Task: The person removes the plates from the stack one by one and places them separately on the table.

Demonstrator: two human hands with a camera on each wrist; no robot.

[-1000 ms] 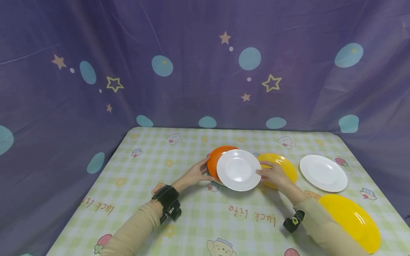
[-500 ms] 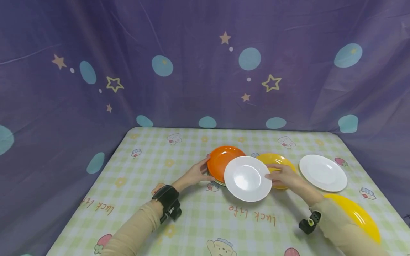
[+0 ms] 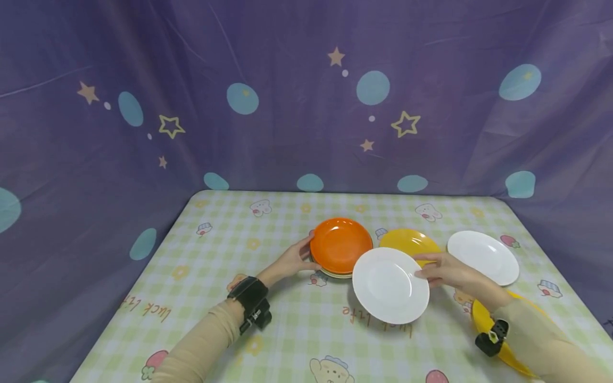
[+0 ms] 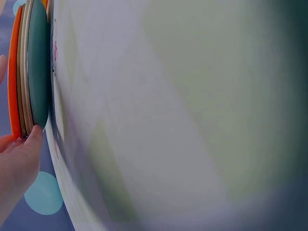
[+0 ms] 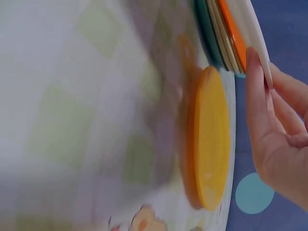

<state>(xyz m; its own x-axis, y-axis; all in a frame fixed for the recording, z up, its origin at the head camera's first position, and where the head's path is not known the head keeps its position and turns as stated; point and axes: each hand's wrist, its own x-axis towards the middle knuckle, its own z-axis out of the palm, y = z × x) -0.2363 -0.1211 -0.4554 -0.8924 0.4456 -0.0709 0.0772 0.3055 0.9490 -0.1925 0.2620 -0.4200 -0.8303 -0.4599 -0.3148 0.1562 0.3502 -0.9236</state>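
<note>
My right hand [image 3: 452, 275] pinches the right rim of a white plate [image 3: 390, 287], thumb and fingers on opposite faces. It is held tilted above the cloth, in front of and to the right of a stack of plates. An orange plate [image 3: 341, 246] tops that stack. Under it the left wrist view shows several beige plates [image 4: 25, 72] and a teal plate [image 4: 38, 67] at the bottom. My left hand [image 3: 289, 261] holds the stack's left edge, its thumb [image 4: 34, 137] against the teal plate's edge.
Behind the held plate lies a yellow plate [image 3: 409, 242], partly covered. Further right is another white plate [image 3: 483, 258]. A second yellow plate [image 3: 483, 319] sits at the front right beneath my right forearm. A checkered cloth [image 3: 201, 298] covers the table; a purple curtain [image 3: 297, 143] hangs behind.
The white plate in my right hand has moved right and toward me, off the orange plate, which now shows fully. My left hand and the stack have stayed in place.
</note>
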